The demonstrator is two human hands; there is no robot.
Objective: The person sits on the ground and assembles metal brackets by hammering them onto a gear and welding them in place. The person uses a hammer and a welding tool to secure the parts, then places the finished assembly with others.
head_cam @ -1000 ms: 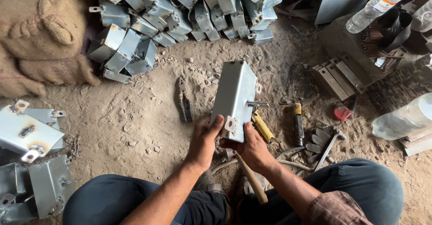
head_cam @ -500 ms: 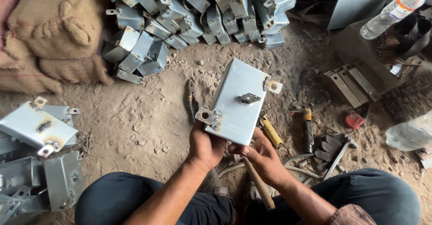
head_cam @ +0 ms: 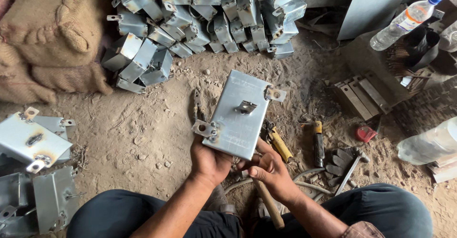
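While both hands grip it, the flat grey metal box now shows its broad face to the head camera; a moment ago its thin side faced up, so it has been turned over (perhaps to check it). It sits above the dirt floor, in front of the knees. The left hand holds its lower left corner, and the right hand pinches its bottom edge. I count two tabs with holes and one small clip. A big pile of grey metal boxes lies behind, too many to count. Two plastic bottles, one at top right.
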